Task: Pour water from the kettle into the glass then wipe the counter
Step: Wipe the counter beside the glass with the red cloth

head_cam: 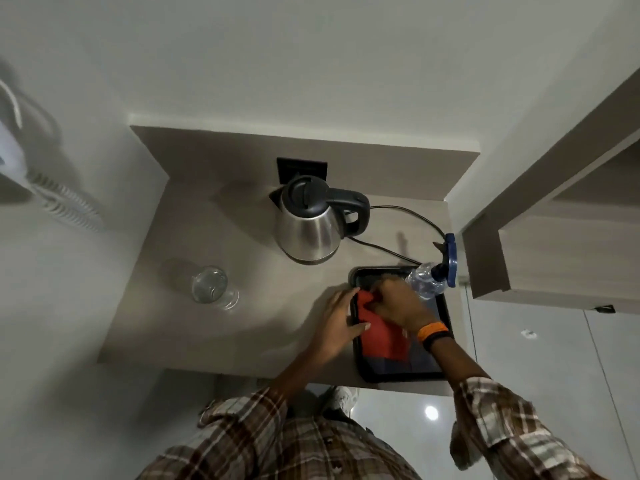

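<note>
On the bench [214, 334], a steel kettle [310, 233] with a black lid and handle stands upright near the back wall, its cord [408, 216] looping off to the right. The glass [211, 287] stands well apart from it toward the left, and looks to hold water. At the right front of the bench lies a black tray [398, 375] with a red cloth [381, 337] on it. The right hand [398, 306] is curled closed on the far end of the cloth, bunching it, an orange and black band on its wrist. The left hand [337, 323] lies open and flat, fingers spread, on the left rim of the tray, its thumb touching the cloth. A clear spray bottle [427, 280] with a blue nozzle stands at the far right corner of the tray, just beside the right hand.
</note>
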